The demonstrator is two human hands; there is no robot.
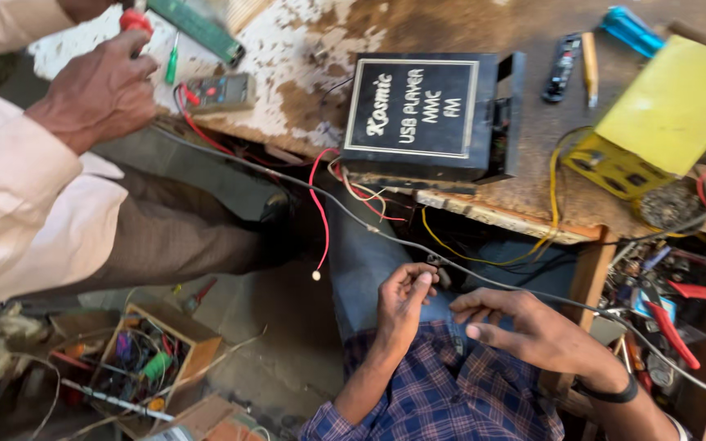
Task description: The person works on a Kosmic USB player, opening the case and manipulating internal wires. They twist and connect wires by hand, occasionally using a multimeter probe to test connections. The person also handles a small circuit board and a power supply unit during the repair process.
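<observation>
My left hand is raised over my lap with thumb and fingertips pinched on a small dark metal part, just under a thin grey wire. My right hand, with a black band at the wrist, lies beside it with its fingers spread and holding nothing; the grey wire passes close over its knuckles. Above both hands, a black box-shaped player sits at the edge of the worn wooden bench. Loose red, yellow and white wires hang from the player, one red lead dangling free.
Another person in a pale shirt sits at the left, a hand gripping a red-handled screwdriver near a small multimeter. A yellow box stands at the right. Red pliers lie among scrap. A wooden parts box is on the floor.
</observation>
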